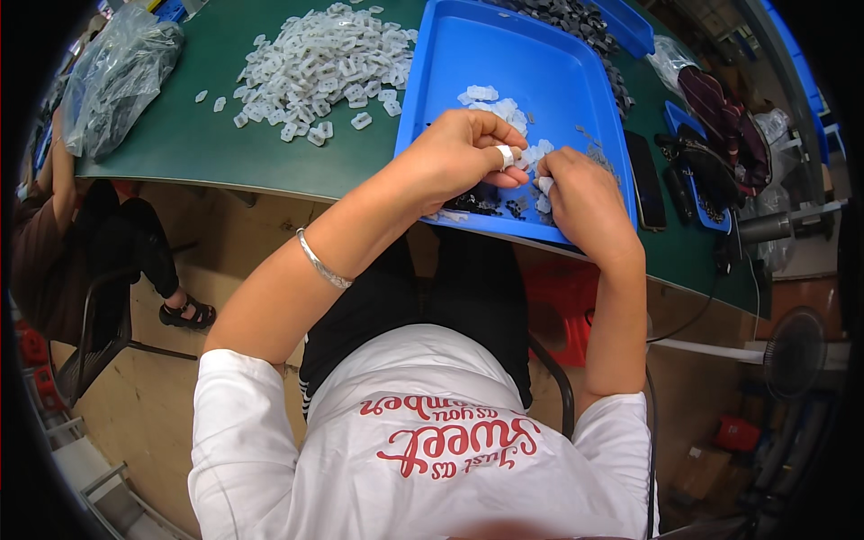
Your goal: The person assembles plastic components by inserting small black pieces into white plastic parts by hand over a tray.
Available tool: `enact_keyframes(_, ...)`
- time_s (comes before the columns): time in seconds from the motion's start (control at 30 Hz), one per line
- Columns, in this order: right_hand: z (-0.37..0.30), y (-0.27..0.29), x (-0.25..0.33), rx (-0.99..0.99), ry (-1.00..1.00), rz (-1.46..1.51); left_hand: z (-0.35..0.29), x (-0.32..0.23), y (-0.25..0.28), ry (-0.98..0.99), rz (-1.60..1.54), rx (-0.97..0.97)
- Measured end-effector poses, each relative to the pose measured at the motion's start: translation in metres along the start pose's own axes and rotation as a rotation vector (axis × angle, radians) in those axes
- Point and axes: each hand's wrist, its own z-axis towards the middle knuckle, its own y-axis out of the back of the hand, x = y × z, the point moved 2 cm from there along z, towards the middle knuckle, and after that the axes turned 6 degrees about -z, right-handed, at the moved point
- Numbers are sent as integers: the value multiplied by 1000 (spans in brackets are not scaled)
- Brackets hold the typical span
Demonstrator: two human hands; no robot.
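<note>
Both my hands work over the near part of a blue tray (459,58). My left hand (472,155) has its thumb and fingers bent together, with white tape round one finger; whatever is at its fingertips is too small to tell. Close on its right, my right hand (589,198) is closed in a pinch, and its grip is partly hidden; something white shows at its fingers. Translucent white plastic pieces (506,112) lie in the tray just beyond my hands. Small grey parts (594,151) are scattered by my right hand, and tiny black parts (477,200) lie near the tray's front edge.
A big heap of white plastic pieces (328,63) covers the green table (211,144) left of the tray. A clear plastic bag (121,76) sits farther left, near a seated person (135,234). Dark parts (576,20), a phone (644,180) and a bag (727,121) are at right.
</note>
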Motion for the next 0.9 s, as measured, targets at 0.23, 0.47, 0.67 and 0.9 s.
enact_keyframes(0.23, 4, 7, 7, 50, 10, 14, -2, -4, 0, -7, 20, 10)
enact_keyframes(0.47, 6, 8, 6, 93, -26, 216, -1, 0, 2, 5, -23, 4)
enact_keyframes(0.67, 3, 3, 0, 96, 3, 222, -1, -4, -1, 74, -87, 3)
enact_keyframes(0.9, 1, 6, 4, 89, 12, 221, -2, -4, 1, 35, -67, -15)
